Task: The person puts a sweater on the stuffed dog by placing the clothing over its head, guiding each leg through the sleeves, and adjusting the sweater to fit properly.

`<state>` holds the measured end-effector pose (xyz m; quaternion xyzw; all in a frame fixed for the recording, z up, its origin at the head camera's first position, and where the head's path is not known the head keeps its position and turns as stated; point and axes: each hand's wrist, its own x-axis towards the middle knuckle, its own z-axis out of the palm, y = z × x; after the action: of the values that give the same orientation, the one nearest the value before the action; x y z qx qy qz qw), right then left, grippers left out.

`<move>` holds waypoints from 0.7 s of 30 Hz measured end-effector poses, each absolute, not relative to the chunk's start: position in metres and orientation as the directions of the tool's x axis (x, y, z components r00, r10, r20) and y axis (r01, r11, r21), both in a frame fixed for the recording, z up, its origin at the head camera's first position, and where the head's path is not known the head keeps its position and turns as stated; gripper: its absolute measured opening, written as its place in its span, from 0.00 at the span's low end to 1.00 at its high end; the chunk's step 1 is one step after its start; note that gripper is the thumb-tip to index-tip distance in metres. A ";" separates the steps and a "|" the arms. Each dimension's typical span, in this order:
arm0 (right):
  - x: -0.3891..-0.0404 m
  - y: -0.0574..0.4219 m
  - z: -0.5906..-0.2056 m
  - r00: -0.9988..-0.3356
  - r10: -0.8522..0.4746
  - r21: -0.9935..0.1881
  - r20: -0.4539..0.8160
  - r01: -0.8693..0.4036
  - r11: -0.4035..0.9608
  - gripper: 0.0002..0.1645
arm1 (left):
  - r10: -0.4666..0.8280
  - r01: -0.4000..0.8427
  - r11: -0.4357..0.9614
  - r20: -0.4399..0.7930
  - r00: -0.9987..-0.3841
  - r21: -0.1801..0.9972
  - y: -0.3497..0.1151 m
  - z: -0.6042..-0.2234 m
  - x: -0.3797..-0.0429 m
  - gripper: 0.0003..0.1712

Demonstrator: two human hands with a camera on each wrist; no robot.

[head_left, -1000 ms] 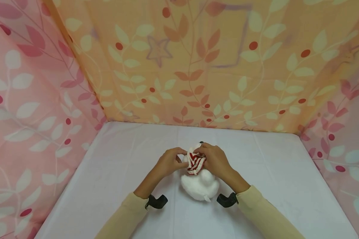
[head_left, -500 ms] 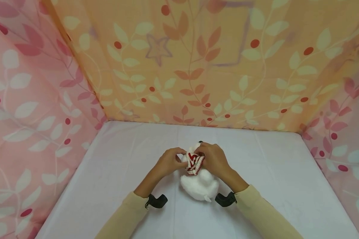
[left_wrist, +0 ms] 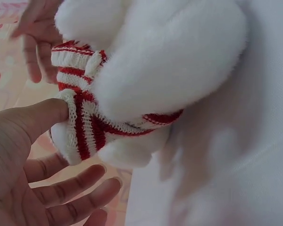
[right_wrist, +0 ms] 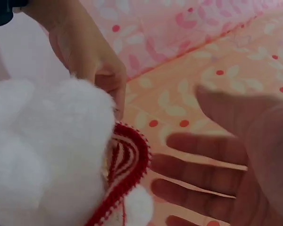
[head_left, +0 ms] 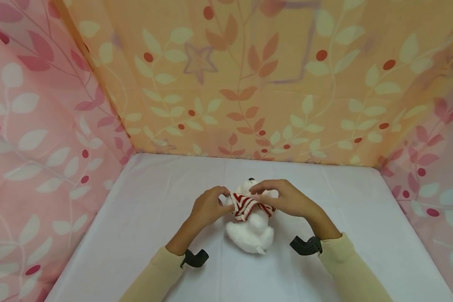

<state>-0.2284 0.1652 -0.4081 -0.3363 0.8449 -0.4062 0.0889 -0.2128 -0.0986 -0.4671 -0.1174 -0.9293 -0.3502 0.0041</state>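
A white plush toy animal [head_left: 249,238] lies on the white table, its black nose [head_left: 251,179] toward the far side. Around its upper body is a red-and-white striped knitted sweater [head_left: 243,206]. My left hand [head_left: 208,207] pinches the sweater's left edge between thumb and index finger; the left wrist view shows the thumb [left_wrist: 52,115] pressed on the ribbed white border, other fingers spread. At the sweater's right side, my right hand [head_left: 292,199] has its fingers extended. In the right wrist view those fingers [right_wrist: 198,172] are spread beside the sweater's red edge [right_wrist: 142,150], holding nothing.
The table [head_left: 166,180] meets an orange leaf-print cloth wall [head_left: 226,105] at the back. Pink leaf-print cloth [head_left: 49,159] hangs along the left, with more on the right. Black wrist devices [head_left: 305,245] stick out below both forearms.
My right hand has let go of the sweater and moved right, its fingers straightening. The sweater now lies spread wider across the toy. My left hand keeps its pinch, shifted slightly left.
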 end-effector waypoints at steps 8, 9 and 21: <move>-0.229 0.142 -0.427 -0.807 -0.563 -0.584 0.181 -0.549 0.599 0.15 | 0.287 0.281 0.684 0.106 -0.952 0.673 -0.093 -0.462 -0.212 0.19; -0.229 0.139 -0.430 -0.806 -0.562 -0.555 0.186 -0.559 0.617 0.13 | 0.293 0.290 0.677 0.114 -0.949 0.677 -0.092 -0.462 -0.212 0.19; -0.218 0.140 -0.435 -0.865 -0.444 -0.363 0.232 -0.501 0.786 0.05 | 0.249 0.333 0.556 0.229 -0.941 0.762 -0.093 -0.471 -0.211 0.14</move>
<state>-0.2183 0.1397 -0.4346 -0.2507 0.9426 -0.2103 -0.0669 -0.2106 -0.0933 -0.4713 -0.1652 -0.8806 -0.4415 0.0473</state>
